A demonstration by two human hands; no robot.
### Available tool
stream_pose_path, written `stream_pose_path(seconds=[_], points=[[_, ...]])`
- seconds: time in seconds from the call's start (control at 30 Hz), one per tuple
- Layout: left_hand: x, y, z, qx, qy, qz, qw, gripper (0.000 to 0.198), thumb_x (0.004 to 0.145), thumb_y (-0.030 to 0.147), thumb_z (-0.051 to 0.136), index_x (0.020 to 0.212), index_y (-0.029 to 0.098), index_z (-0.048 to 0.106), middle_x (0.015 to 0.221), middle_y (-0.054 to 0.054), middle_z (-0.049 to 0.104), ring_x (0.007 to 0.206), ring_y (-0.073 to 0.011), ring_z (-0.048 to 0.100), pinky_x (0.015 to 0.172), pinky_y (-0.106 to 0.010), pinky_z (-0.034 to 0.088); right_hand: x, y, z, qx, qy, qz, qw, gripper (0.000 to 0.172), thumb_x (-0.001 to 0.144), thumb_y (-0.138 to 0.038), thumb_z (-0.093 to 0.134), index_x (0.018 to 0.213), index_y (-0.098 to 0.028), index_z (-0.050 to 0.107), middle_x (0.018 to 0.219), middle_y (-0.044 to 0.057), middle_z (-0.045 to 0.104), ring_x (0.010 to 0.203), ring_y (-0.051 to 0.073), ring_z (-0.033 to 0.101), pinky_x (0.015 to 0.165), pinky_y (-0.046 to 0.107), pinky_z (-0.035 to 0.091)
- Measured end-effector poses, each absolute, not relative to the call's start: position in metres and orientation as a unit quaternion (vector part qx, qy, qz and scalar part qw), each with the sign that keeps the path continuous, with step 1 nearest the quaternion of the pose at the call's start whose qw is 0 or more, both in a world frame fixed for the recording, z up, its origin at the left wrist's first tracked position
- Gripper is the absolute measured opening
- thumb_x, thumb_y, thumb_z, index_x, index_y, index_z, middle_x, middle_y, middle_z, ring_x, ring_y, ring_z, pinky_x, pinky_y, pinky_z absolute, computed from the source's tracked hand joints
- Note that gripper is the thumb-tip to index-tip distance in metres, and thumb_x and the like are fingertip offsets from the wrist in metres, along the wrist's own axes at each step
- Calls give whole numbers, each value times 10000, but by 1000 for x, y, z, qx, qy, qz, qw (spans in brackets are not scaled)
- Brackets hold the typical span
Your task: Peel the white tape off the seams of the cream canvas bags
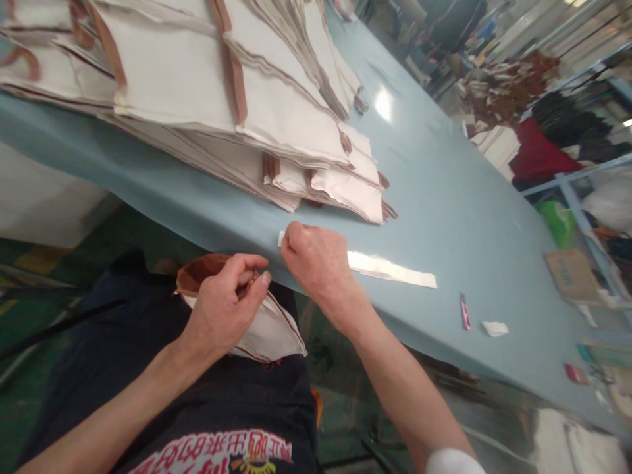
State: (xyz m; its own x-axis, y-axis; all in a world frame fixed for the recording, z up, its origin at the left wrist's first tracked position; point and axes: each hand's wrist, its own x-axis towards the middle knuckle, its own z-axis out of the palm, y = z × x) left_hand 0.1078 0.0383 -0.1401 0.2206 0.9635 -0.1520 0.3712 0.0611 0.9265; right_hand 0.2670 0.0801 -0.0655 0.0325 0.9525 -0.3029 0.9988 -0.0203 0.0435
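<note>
On my lap rests a cream fabric pouch (271,329) with a brown lining (205,270) and a dark line along its edge. My left hand (230,296) is curled at the pouch's upper edge, thumb and forefinger bent toward each other; the other fingertips are partly hidden. At the table's near edge, my right hand (318,263) is closed over a narrow white strip (395,268). A small white end sticks out to the left of the knuckles, and the longer part lies flat to the right. The right fingertips are hidden beneath the hand.
Stacked cream fabric pieces (172,72) with brown straps cover the blue table's (429,178) left side. To the right lie a pink cutter (465,312) and a white scrap (494,328). Shelving with a cardboard box (570,276) stands beyond.
</note>
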Motion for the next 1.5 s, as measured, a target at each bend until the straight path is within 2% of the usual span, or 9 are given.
stream_pose_path(seconds=[0.27, 0.4, 0.73, 0.83, 0.97, 1.13, 1.23, 1.4, 1.5], points=[[102, 37, -143, 619, 533, 311, 487, 416, 958, 557, 578, 1141, 215, 728, 799, -35, 856, 748, -268, 816, 695, -357, 582, 276, 80, -59, 695, 698, -120, 128, 284, 1180, -300, 581, 1220, -151, 819, 1173, 152, 892, 1076, 293, 812, 731, 349, 376], [102, 37, -143, 626, 523, 311, 487, 391, 959, 558, 583, 1095, 225, 736, 831, -41, 863, 776, -266, 818, 726, -355, 583, 273, 81, -52, 674, 714, -112, 154, 293, 1159, -228, 561, 1290, -119, 800, 1251, 185, 877, 1093, 303, 809, 739, 358, 388], [98, 30, -142, 638, 507, 318, 484, 373, 982, 546, 558, 1037, 238, 759, 767, -20, 827, 699, -243, 771, 664, -335, 535, 266, 87, -55, 676, 716, -105, 142, 341, 1104, -82, 528, 1213, -81, 851, 1141, 253, 869, 1000, 319, 805, 758, 363, 422], [95, 28, -140, 642, 504, 318, 482, 362, 992, 538, 560, 1037, 239, 760, 763, -19, 824, 698, -241, 767, 660, -330, 536, 274, 88, -59, 692, 705, -121, 96, 293, 1066, -97, 577, 1130, -106, 862, 1110, 224, 873, 982, 311, 794, 770, 354, 434], [92, 28, -138, 647, 505, 318, 475, 351, 998, 531, 558, 1018, 241, 754, 720, -2, 794, 650, -225, 732, 635, -319, 528, 294, 88, -70, 704, 685, -187, -3, 180, 1030, -168, 655, 979, -165, 828, 974, 112, 869, 905, 250, 775, 757, 312, 457], [96, 30, -135, 660, 505, 313, 459, 360, 994, 530, 550, 1022, 233, 751, 724, -6, 796, 647, -219, 728, 643, -317, 527, 313, 79, -88, 694, 626, -329, -138, 252, 1104, -251, 540, 1000, -171, 755, 899, 40, 861, 655, 132, 723, 650, 232, 531], [101, 36, -134, 674, 504, 305, 445, 365, 999, 527, 552, 1041, 224, 749, 734, -10, 802, 652, -218, 729, 656, -316, 530, 319, 72, -95, 687, 595, -370, -193, 247, 1096, -291, 569, 968, -168, 741, 854, 33, 847, 611, 113, 676, 607, 215, 516], [112, 44, -134, 707, 508, 289, 399, 436, 1017, 504, 534, 1236, 201, 757, 685, 4, 756, 656, -241, 723, 678, -332, 522, 326, 64, -102, 686, 533, -392, -303, 219, 1039, -302, 645, 879, -177, 729, 782, -1, 808, 600, 103, 605, 590, 221, 434], [123, 49, -129, 759, 498, 232, 350, 526, 1045, 449, 502, 1436, 180, 729, 777, -41, 815, 746, -284, 793, 734, -357, 554, 328, 62, -106, 691, 508, -393, -331, 206, 1022, -326, 659, 890, -186, 733, 786, -11, 805, 610, 113, 609, 613, 236, 442]])
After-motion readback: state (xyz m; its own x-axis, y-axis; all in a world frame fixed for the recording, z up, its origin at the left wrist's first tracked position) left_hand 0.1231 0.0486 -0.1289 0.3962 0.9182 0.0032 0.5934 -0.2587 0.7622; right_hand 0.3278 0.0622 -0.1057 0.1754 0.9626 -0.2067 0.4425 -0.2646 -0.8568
